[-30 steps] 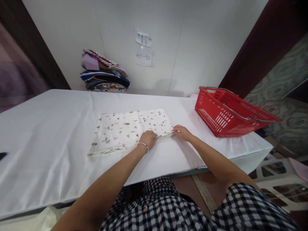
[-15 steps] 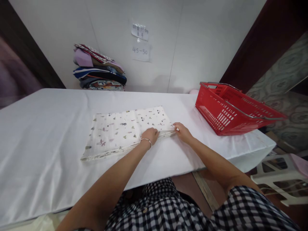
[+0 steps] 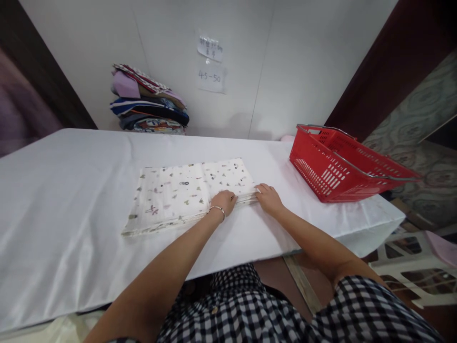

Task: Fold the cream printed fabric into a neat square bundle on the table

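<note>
Where the near edge of the folded cloth (image 3: 174, 190) faces you, your left hand (image 3: 223, 202) curls narrow around it, right of its middle, the fingertips partly hidden. Your right hand (image 3: 269, 199) pinches its four o'clock corner, finger and thumb almost together. The cloth lies flat in layers, most of it stretching toward ten o'clock from your left fingers. Its long axis runs roughly from nine o'clock to three, the nine o'clock end slightly nearer you; your left hand is the closer one to its middle. Beneath it spreads a white tablecloth (image 3: 78, 205), creased toward ten o'clock. A red basket (image 3: 314, 157) stands on it between one and two o'clock, well apart from your right hand. Farther off, at eleven o'clock, fabrics (image 3: 150, 102) pile up before a pale wall (image 3: 300, 62).
</note>
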A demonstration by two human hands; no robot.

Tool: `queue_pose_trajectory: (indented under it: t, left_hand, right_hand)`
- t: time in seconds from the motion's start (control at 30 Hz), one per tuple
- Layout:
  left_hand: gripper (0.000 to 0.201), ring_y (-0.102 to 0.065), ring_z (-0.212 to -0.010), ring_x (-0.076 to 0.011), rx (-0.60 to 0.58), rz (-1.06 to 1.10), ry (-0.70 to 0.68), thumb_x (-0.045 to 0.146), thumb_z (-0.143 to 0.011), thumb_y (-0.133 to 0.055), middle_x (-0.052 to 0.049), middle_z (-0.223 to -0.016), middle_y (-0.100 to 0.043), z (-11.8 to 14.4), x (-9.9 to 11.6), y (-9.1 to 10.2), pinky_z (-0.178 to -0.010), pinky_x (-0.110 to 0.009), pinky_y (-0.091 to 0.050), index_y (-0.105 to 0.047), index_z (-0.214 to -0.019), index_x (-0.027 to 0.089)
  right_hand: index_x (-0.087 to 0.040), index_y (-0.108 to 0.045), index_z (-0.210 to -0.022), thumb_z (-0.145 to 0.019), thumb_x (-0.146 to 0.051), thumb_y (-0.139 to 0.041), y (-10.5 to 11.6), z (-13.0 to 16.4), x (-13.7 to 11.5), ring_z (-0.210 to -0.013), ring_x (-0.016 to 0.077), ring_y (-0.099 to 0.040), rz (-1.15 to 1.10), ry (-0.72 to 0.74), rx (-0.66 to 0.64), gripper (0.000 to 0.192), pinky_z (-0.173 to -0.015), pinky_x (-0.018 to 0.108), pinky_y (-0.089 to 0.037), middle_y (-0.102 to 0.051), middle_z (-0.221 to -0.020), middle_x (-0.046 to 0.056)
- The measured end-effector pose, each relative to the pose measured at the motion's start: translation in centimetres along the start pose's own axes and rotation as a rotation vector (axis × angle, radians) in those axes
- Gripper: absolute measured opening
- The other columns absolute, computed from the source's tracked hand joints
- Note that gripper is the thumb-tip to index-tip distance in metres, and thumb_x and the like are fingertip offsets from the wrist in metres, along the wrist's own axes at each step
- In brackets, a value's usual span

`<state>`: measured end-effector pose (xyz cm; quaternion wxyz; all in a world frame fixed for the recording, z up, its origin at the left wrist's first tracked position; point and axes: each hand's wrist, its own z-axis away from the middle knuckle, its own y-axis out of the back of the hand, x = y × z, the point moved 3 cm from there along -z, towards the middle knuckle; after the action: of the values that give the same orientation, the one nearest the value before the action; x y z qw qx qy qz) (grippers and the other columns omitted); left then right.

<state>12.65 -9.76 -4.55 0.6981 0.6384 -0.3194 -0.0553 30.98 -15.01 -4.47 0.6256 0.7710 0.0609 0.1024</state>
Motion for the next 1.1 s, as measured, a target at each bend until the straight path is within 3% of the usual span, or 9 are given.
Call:
queue_pose_trajectory:
  t: [0.2, 0.37, 0.53, 0.7, 0.8, 0.93, 1.1]
  left_hand:
    - [0.033, -0.057, -0.092, -0.0181, -0.012, 0.073, -0.028, 0.037, -0.087, -0.036, -0.004, -0.101, -0.064, 0.3, -0.9, 0.8, -0.074, -0.028, -0.044, -0.066, -0.09, 0.022]
    - [0.038, -0.052, -0.108, -0.0218, 0.007, -0.037, 0.057, 0.041, -0.087, -0.035, -0.005, -0.117, -0.06, 0.5, -5.3, 2.4, -0.088, -0.032, -0.041, -0.061, -0.108, 0.021]
    - [0.047, -0.026, -0.132, -0.0229, -0.03, -0.171, 0.074, 0.045, -0.087, -0.033, -0.002, -0.144, -0.034, 1.2, -9.2, 2.3, -0.107, -0.043, -0.021, -0.044, -0.129, 0.025]
    - [0.048, -0.022, -0.134, -0.022, -0.033, -0.18, 0.056, 0.044, -0.089, -0.028, -0.002, -0.146, -0.03, 1.4, -9.5, 1.6, -0.108, -0.044, -0.018, -0.04, -0.132, 0.026]
    - [0.047, -0.022, -0.134, -0.0217, -0.023, -0.179, 0.056, 0.044, -0.088, -0.028, -0.001, -0.146, -0.03, 1.4, -9.3, 1.6, -0.107, -0.044, -0.017, -0.04, -0.131, 0.028]
    - [0.048, -0.022, -0.134, -0.0214, -0.023, -0.179, 0.06, 0.045, -0.089, -0.027, -0.001, -0.146, -0.03, 1.5, -9.4, 1.6, -0.108, -0.043, -0.017, -0.04, -0.132, 0.028]
    - [0.05, -0.021, -0.135, -0.0212, -0.026, -0.174, 0.063, 0.045, -0.089, -0.027, -0.001, -0.146, -0.029, 1.5, -9.4, 1.7, -0.108, -0.043, -0.016, -0.039, -0.133, 0.026]
  right_hand:
    - [-0.016, -0.064, -0.09, -0.084, -0.008, -0.041, -0.3, -0.3, 0.0, -0.11, 0.0279, -0.041, 0.087, -0.015, -0.04, 0.025, -0.082, 0.039, -0.035, -0.054, -0.117, 0.014]
    - [-0.014, -0.062, -0.096, -0.078, -0.003, -0.043, -1.3, -0.6, 0.2, -0.097, 0.0246, -0.05, 0.111, -0.082, -0.144, 0.028, -0.078, 0.035, -0.039, -0.058, -0.107, 0.014]
    - [-0.019, -0.057, -0.104, -0.08, -0.005, -0.041, -0.4, -0.3, 0.4, -0.112, 0.0192, -0.045, -0.113, -0.022, -0.058, 0.032, -0.087, 0.032, -0.04, -0.051, -0.125, 0.008]
    - [-0.021, -0.054, -0.094, -0.087, -0.017, -0.036, 1.5, 0.9, 0.8, -0.113, 0.0155, -0.046, -0.481, 0.006, 0.13, 0.02, -0.091, 0.032, -0.04, -0.051, -0.123, 0.006]
    - [-0.021, -0.052, -0.09, -0.087, -0.019, -0.037, 1.6, 1.6, 1.2, -0.108, 0.0162, -0.05, -0.602, 0.022, 0.162, 0.016, -0.092, 0.035, -0.04, -0.052, -0.119, 0.008]
    - [-0.021, -0.051, -0.09, -0.088, -0.022, -0.037, 0.9, 2.0, 1.7, -0.106, 0.0168, -0.051, -0.636, -0.016, 0.162, 0.014, -0.09, 0.035, -0.041, -0.053, -0.118, 0.007]
    - [-0.022, -0.055, -0.095, -0.088, -0.023, -0.037, -0.2, 2.3, 1.6, -0.103, 0.0164, -0.053, -0.513, -0.128, 0.097, 0.02, -0.087, 0.032, -0.042, -0.055, -0.117, 0.004]
